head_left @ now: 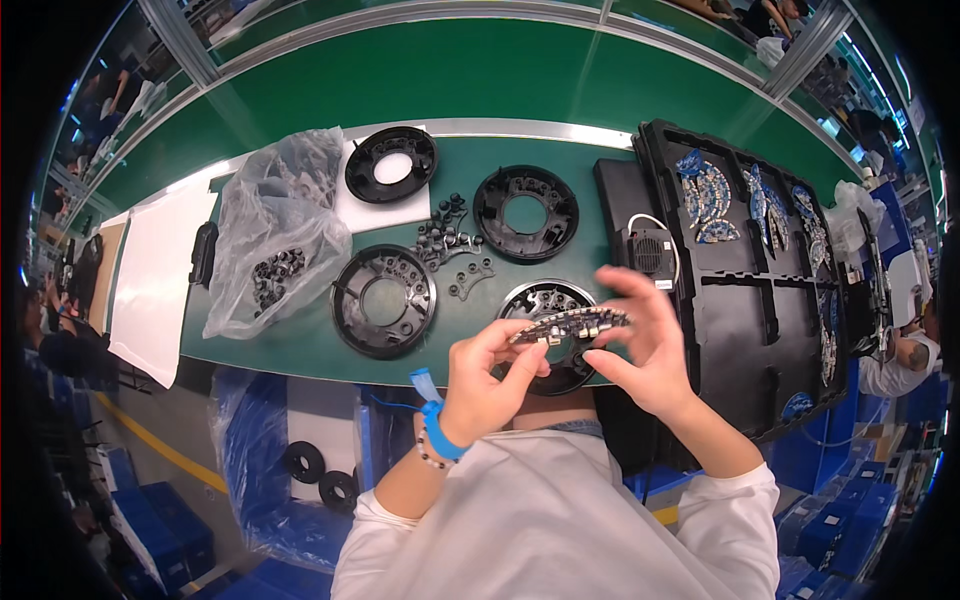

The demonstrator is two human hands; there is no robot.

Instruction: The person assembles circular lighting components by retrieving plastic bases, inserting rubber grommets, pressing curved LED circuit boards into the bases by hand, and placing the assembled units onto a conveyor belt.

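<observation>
Both hands hold one curved dark circuit board with small square parts [572,325] above the green tabletop [300,340]. Left hand [487,385] pinches its left end, right hand [645,345] its right end, fingers spread, wrists raised. I think the thin grip may slip; the board would then fall on the black round plastic housing [550,300] below.

So I count four round black plastic ring housings [384,300] on the green bench, one clear plastic bag [275,230] of small black parts, one black moulded tray [760,290], and two more black rings [303,461] on the floor.
</observation>
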